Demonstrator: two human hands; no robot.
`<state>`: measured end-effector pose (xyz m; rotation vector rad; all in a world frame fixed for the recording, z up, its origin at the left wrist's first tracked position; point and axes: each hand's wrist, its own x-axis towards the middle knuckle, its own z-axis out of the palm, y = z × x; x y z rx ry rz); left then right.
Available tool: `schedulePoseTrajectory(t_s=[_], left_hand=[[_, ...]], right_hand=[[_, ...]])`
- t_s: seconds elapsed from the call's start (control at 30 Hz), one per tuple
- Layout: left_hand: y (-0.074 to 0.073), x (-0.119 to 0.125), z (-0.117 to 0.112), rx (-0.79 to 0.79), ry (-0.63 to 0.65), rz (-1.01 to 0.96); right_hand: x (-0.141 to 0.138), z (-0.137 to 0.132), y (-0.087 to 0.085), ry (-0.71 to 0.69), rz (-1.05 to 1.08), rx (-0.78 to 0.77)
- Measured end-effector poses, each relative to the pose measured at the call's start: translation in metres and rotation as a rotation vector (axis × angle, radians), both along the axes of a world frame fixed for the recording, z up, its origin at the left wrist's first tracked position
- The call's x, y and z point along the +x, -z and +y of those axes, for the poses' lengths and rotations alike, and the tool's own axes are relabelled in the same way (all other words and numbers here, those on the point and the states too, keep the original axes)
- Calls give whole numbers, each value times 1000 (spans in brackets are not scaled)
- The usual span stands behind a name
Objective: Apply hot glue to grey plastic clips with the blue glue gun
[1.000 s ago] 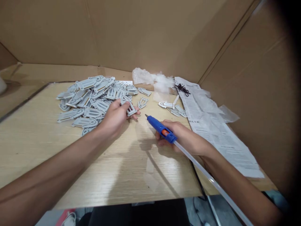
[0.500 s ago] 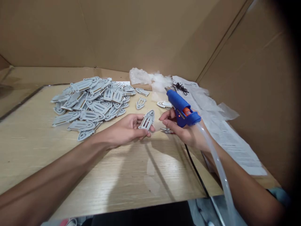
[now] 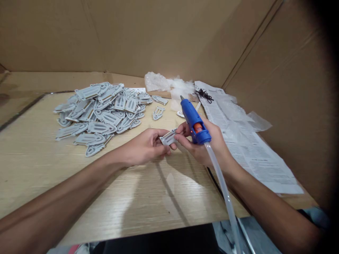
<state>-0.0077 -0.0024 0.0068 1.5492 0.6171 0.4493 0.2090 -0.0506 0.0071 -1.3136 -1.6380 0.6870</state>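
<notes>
A small grey pointed plastic part with long slots is pinched in my left hand, above the table. My right hand holds a blue hot glue gun, its nozzle pointing up and away and a clear glue stick trailing from its rear. The thumb and fingertips of that hand also touch the right end of the grey part. To the left lies a big heap of similar grey parts. Two loose ones, the nearer grey part and the farther grey part, lie beyond my hands.
Printed paper sheets cover the table's right side, with black cords on top. Crumpled clear plastic lies at the back. Cardboard walls enclose the back and right. A black cable runs below my right hand.
My right hand has moved left with the glue gun, and its fingers now touch the grey part. My left hand has turned that part toward the right.
</notes>
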Motion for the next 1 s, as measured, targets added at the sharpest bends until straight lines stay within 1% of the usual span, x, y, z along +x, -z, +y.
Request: schedulePoseTrajectory(t_s=[0.17,0.43,0.67,0.83,0.9,1.0], left_hand=[[0,2,0,7,-30,35],[5,3,1,-68,-55,5],[1,2,0,-37,-58,26],[2,4,0,-32,-78,21],[2,6,0,-61,-101,-10],[3,10,-2,-104,-150,-75]], right_hand=[[-3,-2,-6,36,-65,43],[-6,-3,-8,82,-164,108],[-7,-4,-10,45,-146,75],[-9,-4,-11,29,-218,74],[-9,-3,-10,41,-276,110],[-10,0,-4,109,-364,239]])
